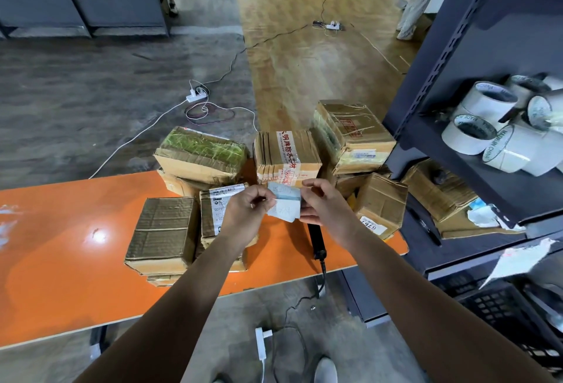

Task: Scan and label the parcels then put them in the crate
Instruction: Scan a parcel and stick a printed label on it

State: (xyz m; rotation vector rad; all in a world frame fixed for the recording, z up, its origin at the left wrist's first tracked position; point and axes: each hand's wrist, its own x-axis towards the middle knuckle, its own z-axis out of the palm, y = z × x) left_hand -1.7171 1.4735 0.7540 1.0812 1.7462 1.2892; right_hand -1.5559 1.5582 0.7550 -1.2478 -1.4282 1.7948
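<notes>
- Grey concrete floor [91,93] meets a wood-look strip farther back; a white power strip [195,96] with trailing cords lies on the concrete
- An orange table [61,245] crosses the near view, its right end just beside a dark rack [487,47]
- Brown cardboard parcels [286,154] are heaped on the table's right half, some stacked on others
- A green-topped parcel [204,151] sits at the heap's back left on another box; a flat parcel [164,230] lies at the front left
- A tilted parcel [380,203] with a white sticker leans at the table's right edge
- The left hand [246,215] pinches the label [285,204] by its left edge between thumb and forefinger, the other fingers curled
- The right hand [323,206] pinches the label's upper right edge, its lower fingers behind the paper
- The label, a small pale slip with faint print too blurred to read, is held in the air over the heap's middle
- A black scanner [316,242] lies on the table under the right wrist; its cable drops off the near edge to the floor
- White tape rolls [487,126] crowd the rack's upper shelf; one more box [435,190] rests on the shelf below, beside crumpled paper
- A black lattice crate [502,306] stands at the lower right, below the rack's shelves; what it holds cannot be told
- Far back, two people show only in part
</notes>
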